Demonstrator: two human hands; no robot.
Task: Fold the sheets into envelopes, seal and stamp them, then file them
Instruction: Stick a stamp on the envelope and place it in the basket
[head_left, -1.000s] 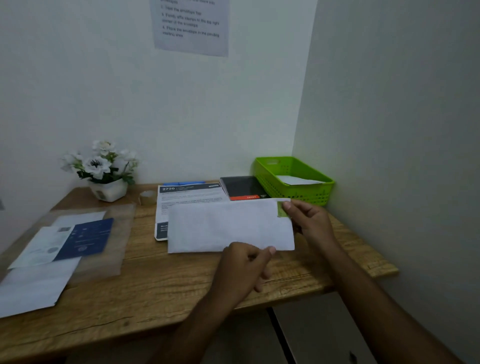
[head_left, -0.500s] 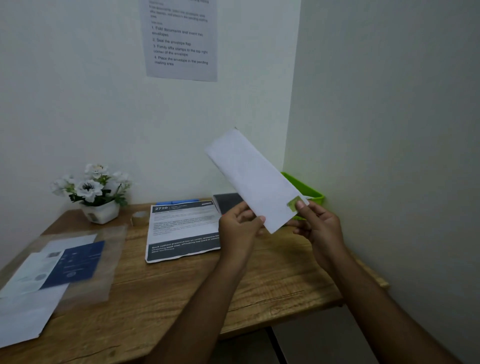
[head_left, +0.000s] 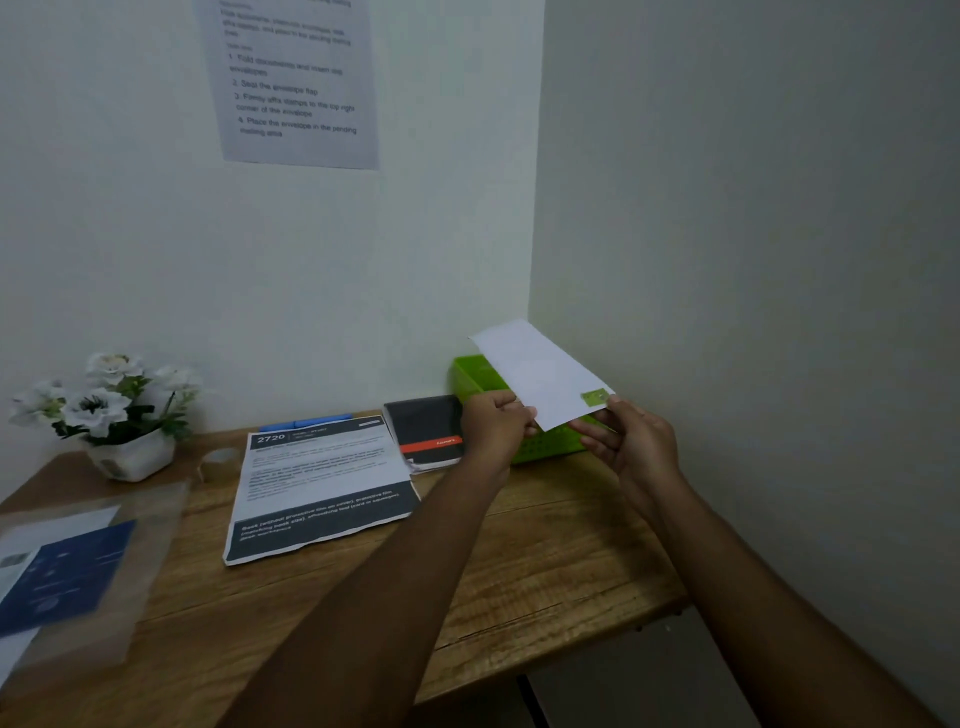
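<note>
1. Envelope was up in the air, over the green basket, with a stamp on its corner.
2. Left hand and right hand both pinched its bottom edge.
3. It looked light and bendy, so holding the edges seemed best.

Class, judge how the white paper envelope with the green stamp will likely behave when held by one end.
The white paper envelope probably feels light: fingertips of the left hand and right hand suffice. It juts out unbent, so likely fairly stiff, though thin paper could flex.
</note>
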